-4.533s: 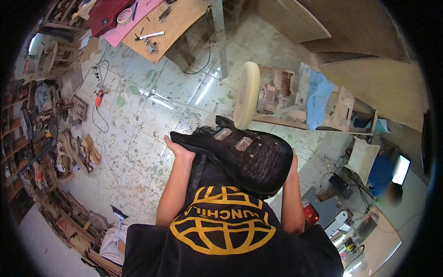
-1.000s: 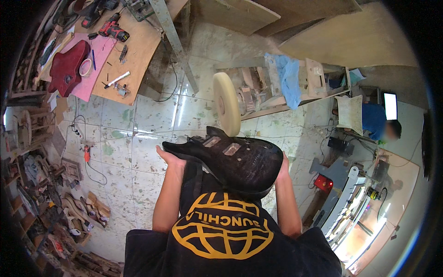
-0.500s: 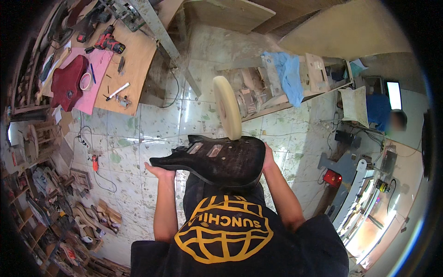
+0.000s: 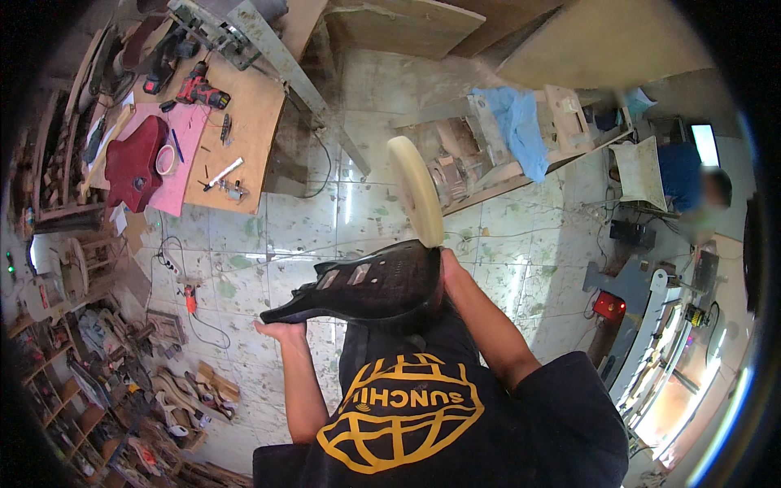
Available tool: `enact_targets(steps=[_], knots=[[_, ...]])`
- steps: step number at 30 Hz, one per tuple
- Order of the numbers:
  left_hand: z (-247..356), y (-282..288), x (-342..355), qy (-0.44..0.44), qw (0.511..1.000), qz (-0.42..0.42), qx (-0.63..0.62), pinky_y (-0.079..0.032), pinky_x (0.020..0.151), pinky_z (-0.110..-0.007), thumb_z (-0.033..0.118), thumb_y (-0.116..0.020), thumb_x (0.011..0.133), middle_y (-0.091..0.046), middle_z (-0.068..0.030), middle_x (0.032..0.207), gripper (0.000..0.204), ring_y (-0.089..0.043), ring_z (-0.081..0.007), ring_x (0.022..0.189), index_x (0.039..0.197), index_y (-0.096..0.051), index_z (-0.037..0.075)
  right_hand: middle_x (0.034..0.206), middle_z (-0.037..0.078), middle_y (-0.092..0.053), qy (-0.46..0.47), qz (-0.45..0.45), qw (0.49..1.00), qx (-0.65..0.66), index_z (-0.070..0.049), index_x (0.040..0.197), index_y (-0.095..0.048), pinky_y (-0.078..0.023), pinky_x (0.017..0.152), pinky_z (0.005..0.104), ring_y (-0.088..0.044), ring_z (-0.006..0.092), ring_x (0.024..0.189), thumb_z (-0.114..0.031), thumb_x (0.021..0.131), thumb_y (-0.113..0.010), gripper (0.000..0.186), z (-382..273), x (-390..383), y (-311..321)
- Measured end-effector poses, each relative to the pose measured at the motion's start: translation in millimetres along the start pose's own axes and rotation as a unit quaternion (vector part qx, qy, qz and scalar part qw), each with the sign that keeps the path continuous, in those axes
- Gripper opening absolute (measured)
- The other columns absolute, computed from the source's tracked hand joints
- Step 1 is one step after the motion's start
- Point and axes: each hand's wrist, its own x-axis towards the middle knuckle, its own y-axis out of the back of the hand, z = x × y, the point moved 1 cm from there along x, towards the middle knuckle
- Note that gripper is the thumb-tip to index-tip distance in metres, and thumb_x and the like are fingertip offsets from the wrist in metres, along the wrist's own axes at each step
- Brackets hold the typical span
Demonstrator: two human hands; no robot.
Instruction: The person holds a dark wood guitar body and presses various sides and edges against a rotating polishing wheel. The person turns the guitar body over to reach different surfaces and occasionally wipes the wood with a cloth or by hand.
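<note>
A dark, glossy electric guitar body (image 4: 378, 286) with pickup cut-outs is held between my two hands in front of my waist. My left hand (image 4: 281, 329) supports its narrow left end from below, its fingers partly hidden under the wood. At the opposite, rounded end, my right hand (image 4: 447, 265) grips the edge; most of its fingers are behind the body. The far right edge of the body meets the lower rim of a cream-coloured buffing wheel (image 4: 416, 191). Whether the two press together I cannot tell exactly.
A wooden machine stand (image 4: 488, 163) with a blue cloth (image 4: 517, 130) carries the wheel. On the left bench lie a red guitar body (image 4: 137, 167) and a cordless drill (image 4: 202, 88). Wooden parts (image 4: 183, 398) crowd the lower left. A person (image 4: 687, 180) is at the far right.
The guitar body has shifted left relative to the wheel and tilted, its right end angled up and away from me. My right hand has moved left with it; my head view has shifted slightly.
</note>
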Motion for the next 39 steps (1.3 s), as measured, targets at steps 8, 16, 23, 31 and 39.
enact_targets(steps=[8, 16, 23, 31, 39], knots=[[97, 80, 38, 0.049, 0.996, -0.047, -0.065, -0.029, 0.107, -0.055, 0.056, -0.034, 0.084, -0.043, -0.0241, 0.136, 0.078, -0.041, -0.0381, 0.126, 0.135, -0.041, -0.002, 0.094, 0.019, -0.066, 0.008, 0.0, 0.999, 0.037, 0.001, 0.096, -0.065, -0.047, 0.087, 0.0501, -0.062, 0.0328, 0.081, -0.041, 0.092, -0.034, 0.052, 74, 1, -87], [66, 25, 39, 0.043, 0.996, -0.073, 0.005, -0.03, 0.106, -0.055, 0.054, -0.036, 0.084, -0.046, -0.0232, 0.133, 0.073, -0.043, -0.0376, 0.123, 0.13, -0.045, -0.001, 0.125, 0.02, -0.055, -0.008, -0.182, 0.983, 0.004, 0.003, 0.125, -0.051, -0.038, 0.101, 0.0462, -0.054, 0.0341, 0.11, -0.068, 0.085, -0.041, 0.082, 58, -109, -160], [37, -20, 36, 0.065, 0.99, -0.121, 0.039, -0.031, 0.105, -0.055, 0.053, -0.037, 0.083, -0.049, -0.0225, 0.129, 0.07, -0.046, -0.0372, 0.121, 0.126, -0.048, 0.0, 0.119, 0.017, -0.059, 0.112, -0.276, 0.954, -0.047, 0.0, 0.12, -0.055, -0.044, 0.094, 0.042, -0.059, 0.0284, 0.103, -0.063, 0.084, -0.051, 0.073, 34, -195, -168], [3, -53, 4, 0.097, 0.977, -0.177, 0.066, -0.032, 0.104, -0.055, 0.051, -0.039, 0.082, -0.052, -0.0216, 0.126, 0.065, -0.048, -0.0367, 0.118, 0.121, -0.051, 0.001, 0.104, 0.012, -0.065, 0.245, -0.33, 0.912, 0.016, -0.004, 0.109, -0.06, -0.05, 0.083, 0.0399, -0.063, 0.0234, 0.089, -0.055, 0.088, -0.052, 0.055, 20, -252, -129], [-39, -74, -47, 0.123, 0.961, -0.231, 0.085, -0.034, 0.103, -0.055, 0.049, -0.04, 0.081, -0.055, -0.0207, 0.122, 0.061, -0.05, -0.0362, 0.115, 0.117, -0.055, 0.002, 0.094, 0.009, -0.068, 0.311, -0.323, 0.891, 0.073, -0.005, 0.112, -0.06, -0.053, 0.074, 0.0318, -0.065, 0.0162, 0.077, -0.042, 0.093, -0.051, 0.043, 15, -293, -65]])
